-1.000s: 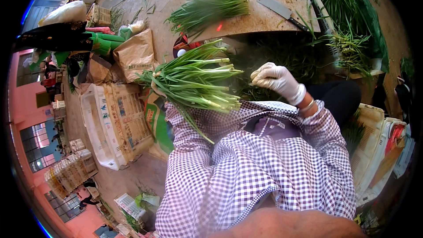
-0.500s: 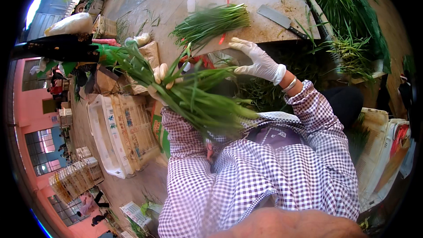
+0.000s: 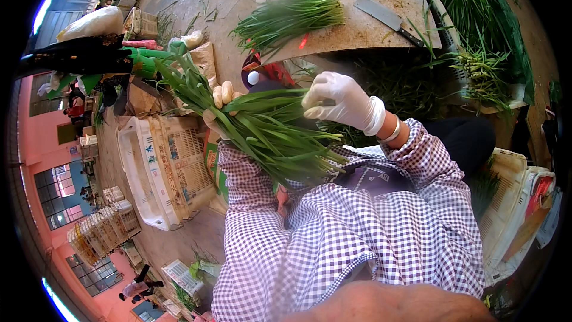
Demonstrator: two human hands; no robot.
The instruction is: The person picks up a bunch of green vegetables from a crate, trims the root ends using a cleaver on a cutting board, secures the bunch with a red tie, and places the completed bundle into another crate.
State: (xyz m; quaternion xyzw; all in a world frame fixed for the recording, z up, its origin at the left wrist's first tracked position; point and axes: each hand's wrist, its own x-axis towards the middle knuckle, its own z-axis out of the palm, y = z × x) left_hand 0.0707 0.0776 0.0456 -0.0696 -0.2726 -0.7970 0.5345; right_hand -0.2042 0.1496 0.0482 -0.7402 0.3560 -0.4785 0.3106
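My left hand (image 3: 225,96), in a white glove, is closed round the middle of a bunch of garlic chives (image 3: 262,125). The long flat green leaves fan out on both sides of the fist. My right hand (image 3: 341,100), also gloved, is at the right-hand ends of the leaves. Its fingers curl in towards the thumb, and whether a leaf is pinched between them is too small to tell. Beyond the hands, a cut bundle of chives (image 3: 298,18) lies on a worn board (image 3: 366,39). A cleaver (image 3: 381,13) with a black handle rests to its right.
At the right, a pale crate (image 3: 438,9) is piled with loose chives (image 3: 462,0) beside green cloth. White plastic crates (image 3: 173,170) stand at my left, and more crates (image 3: 512,203) at lower right. Loose leaves (image 3: 387,83) lie in shadow under the board. A sack (image 3: 95,22) lies at far left.
My right hand has gone from spread fingers to curled ones and moved slightly down towards me. My left hand keeps its hold, and the bunch's blurred right-hand leaves have settled.
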